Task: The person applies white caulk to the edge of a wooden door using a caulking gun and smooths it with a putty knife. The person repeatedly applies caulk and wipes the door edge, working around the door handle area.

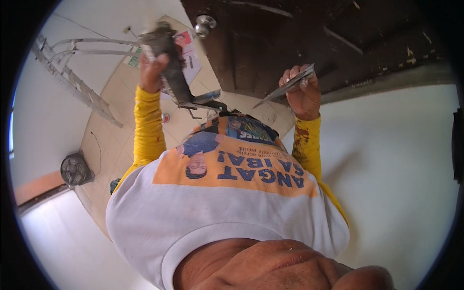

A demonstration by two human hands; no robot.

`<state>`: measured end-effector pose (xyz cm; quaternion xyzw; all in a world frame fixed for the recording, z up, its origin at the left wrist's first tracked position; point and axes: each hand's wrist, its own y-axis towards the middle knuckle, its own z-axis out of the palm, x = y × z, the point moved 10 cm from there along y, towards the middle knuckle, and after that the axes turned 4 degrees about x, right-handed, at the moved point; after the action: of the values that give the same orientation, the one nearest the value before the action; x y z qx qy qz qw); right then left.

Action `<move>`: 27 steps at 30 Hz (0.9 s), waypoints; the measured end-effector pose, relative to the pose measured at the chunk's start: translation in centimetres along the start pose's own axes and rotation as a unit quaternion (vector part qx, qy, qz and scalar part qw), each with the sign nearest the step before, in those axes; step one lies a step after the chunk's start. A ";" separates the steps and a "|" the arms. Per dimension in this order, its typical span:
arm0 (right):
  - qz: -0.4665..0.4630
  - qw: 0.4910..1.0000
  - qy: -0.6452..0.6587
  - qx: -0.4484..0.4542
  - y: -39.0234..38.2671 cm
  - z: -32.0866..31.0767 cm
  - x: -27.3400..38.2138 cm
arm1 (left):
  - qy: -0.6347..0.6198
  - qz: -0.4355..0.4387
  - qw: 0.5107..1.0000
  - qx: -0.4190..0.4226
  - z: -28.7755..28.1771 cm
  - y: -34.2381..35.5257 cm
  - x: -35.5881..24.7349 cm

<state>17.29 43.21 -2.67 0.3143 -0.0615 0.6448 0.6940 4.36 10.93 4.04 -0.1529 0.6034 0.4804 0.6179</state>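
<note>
My left hand (pixel 151 72), in a yellow sleeve, is raised at the upper left. It is closed around the side of a long dark tool (pixel 175 72) with a pale, smeared edge; motion blur hides its upper end, and I cannot tell its exact kind. My right hand (pixel 304 94) is up at the right, before the dark door. Its fingers are curled over a thin, flat metal scraper blade (pixel 288 86), seen nearly edge-on and pointing down to the left. Whitish smears mark these fingers, and dark stains spot the right sleeve.
Beyond my hands stands a dark brown, scuffed door (pixel 309 34) with a round metal knob (pixel 205 25). A metal ladder (pixel 79 82) leans at the left. A black fan (pixel 76 168) with a cord sits on the tiled floor (pixel 108 140). Printed sheets (pixel 191 63) lie behind the dark tool. White wall (pixel 396 159) at right.
</note>
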 end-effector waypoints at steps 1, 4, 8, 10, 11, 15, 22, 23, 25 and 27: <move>-0.002 1.000 -0.010 -0.014 1.0 0.4 0.3 | 0.149 0.020 0.989 0.012 -0.2 0.1 -0.2; -0.035 0.993 -0.105 -0.029 2.7 2.6 2.4 | 0.076 -0.085 0.990 0.079 3.3 1.2 -0.2; -0.155 0.910 -0.385 -0.015 4.7 9.2 7.0 | 0.108 -0.112 0.981 0.116 4.0 1.5 0.3; -0.194 0.850 -0.490 -0.003 5.3 11.6 7.7 | 0.099 -0.123 0.980 0.123 4.2 1.3 -0.3; -0.205 0.826 -0.525 0.010 5.7 12.5 7.9 | 0.094 -0.128 0.979 0.126 4.2 1.3 -0.5; -0.271 0.722 -0.629 0.101 7.2 16.9 7.5 | 0.098 -0.135 0.980 0.111 3.1 0.6 -0.6; -0.210 0.783 -0.585 0.028 8.4 16.1 6.8 | 0.099 -0.116 0.986 0.074 1.5 -0.6 -2.6; -0.162 0.831 -0.532 0.011 8.7 14.2 6.0 | 0.109 -0.095 0.988 0.058 1.3 -0.3 -3.2; -0.110 0.885 -0.453 0.000 9.8 12.8 4.5 | 0.108 -0.112 0.986 0.068 0.8 0.0 -2.7; -0.106 0.900 -0.422 0.001 10.7 12.9 3.9 | 0.097 -0.137 0.981 0.097 0.5 0.3 -1.8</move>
<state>12.02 39.57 13.37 0.5624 -0.3142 0.3741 0.6671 4.76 10.75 5.90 -0.2191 0.6777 0.3132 0.6282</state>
